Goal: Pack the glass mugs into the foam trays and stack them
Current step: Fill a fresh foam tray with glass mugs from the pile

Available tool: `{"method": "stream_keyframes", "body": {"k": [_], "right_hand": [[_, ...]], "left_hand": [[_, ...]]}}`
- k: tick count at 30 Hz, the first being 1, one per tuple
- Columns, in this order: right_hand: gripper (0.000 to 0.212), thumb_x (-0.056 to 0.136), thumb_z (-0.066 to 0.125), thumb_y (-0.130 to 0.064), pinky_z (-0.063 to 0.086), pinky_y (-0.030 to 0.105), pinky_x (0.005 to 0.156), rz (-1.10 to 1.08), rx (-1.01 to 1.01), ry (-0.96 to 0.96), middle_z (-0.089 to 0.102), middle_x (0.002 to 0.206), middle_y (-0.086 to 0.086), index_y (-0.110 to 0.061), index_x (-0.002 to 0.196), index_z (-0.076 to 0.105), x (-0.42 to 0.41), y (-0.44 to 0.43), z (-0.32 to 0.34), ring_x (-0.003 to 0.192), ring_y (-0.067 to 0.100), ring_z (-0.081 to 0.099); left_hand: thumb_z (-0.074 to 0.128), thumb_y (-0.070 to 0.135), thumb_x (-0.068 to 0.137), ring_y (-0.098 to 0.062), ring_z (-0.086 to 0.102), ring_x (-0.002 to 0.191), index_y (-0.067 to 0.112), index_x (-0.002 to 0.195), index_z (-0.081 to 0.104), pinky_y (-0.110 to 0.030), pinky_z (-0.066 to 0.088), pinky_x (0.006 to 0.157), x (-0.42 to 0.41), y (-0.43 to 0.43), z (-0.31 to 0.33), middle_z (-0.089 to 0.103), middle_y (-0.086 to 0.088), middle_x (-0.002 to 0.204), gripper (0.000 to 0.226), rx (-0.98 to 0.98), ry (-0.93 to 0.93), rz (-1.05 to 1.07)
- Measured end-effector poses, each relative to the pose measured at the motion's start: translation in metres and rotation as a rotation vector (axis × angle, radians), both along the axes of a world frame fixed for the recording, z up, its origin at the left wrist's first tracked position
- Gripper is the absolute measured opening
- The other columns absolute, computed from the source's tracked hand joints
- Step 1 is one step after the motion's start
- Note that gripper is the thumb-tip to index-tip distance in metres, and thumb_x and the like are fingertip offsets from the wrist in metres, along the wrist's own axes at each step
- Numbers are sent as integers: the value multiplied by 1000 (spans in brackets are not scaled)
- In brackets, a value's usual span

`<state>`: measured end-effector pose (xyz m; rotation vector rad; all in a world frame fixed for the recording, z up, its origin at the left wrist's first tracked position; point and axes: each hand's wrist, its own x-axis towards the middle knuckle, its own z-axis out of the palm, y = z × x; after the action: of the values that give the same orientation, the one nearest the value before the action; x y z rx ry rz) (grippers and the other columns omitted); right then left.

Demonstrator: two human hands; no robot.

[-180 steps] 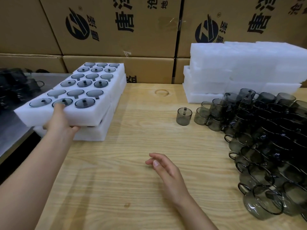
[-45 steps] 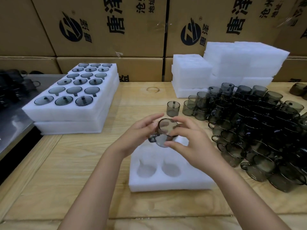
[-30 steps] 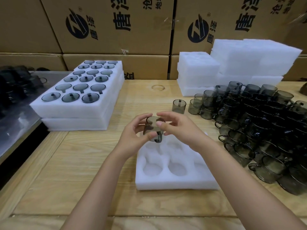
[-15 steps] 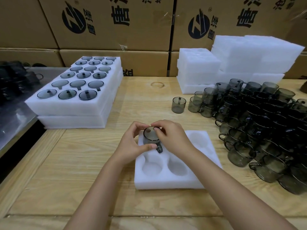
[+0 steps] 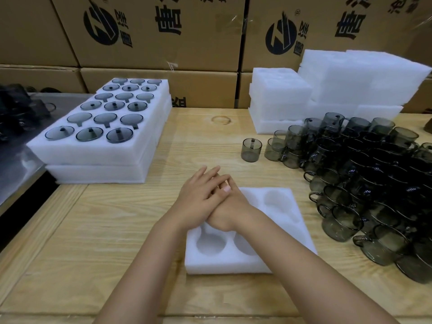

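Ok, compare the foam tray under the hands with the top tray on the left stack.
The top left tray has glass mugs in every visible pocket; the near tray shows only empty pockets, though the left hand and right hand hide part. The top left tray rests on a lower tray; the near tray lies on the table. The top left tray shows more pockets than the near tray. Both are white foam with round pockets.

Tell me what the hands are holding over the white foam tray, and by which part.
It cannot be told. The left hand lies flat across the right hand, over the far-left pocket of the white foam tray; anything beneath is hidden.
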<state>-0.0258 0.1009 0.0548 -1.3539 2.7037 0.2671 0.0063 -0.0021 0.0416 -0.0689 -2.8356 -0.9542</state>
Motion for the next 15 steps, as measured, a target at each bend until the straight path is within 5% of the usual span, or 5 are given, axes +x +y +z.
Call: {"method": "stream_keyframes", "body": {"k": [3,8,13,15], "right_hand": [[66,98,23,-42,-9,55,114,-16,73,0,-13,158,11,-19,151,-9,-2,-3,0,143,35,-18],[65,97,27,-41,-10,51,115,-60,-70,-38,-7,158,7,-22,151,-2,-1,-2,-7,144,32,-13],[57,99,28,-47,-5,37,115,-105,-493,-360,15,157,-3,-24,150,16,3,9,-2,146,17,-5],[54,98,34,-47,-1,32,115,-121,-665,-411,22,155,0,-23,147,28,8,23,5,145,17,3]], "left_hand": [[38,44,100,-9,4,146,36,140,44,-28,3,116,-3,-4,-3,21,9,157,41,88,-28,-31],[43,43,88,-12,19,143,24,136,50,-26,11,116,1,0,-6,33,4,151,52,161,85,-1],[49,9,92,7,60,101,20,122,54,-9,47,79,12,-2,-24,58,4,122,32,1191,184,170],[54,11,84,-3,64,100,20,117,57,-14,51,75,14,-6,-36,64,4,114,35,1306,183,212]]}}
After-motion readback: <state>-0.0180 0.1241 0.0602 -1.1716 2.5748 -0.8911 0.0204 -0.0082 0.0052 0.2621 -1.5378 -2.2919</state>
